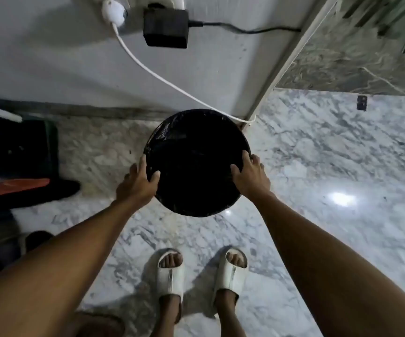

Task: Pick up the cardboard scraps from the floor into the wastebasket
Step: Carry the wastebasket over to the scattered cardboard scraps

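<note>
**Both hands on the wastebasket rim**

Marble floor (330,166) meets a white wall (62,69), where a black adapter (165,27) and a white cable (147,69) hang. Near the wall's corner is the wastebasket (196,132), lined in black plastic. Left hand (138,183) and right hand (251,175) each grasp its rim on opposite sides. White slippers (171,273) stand below it.

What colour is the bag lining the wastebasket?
Black and glossy; the bag shows in the head view.
</note>
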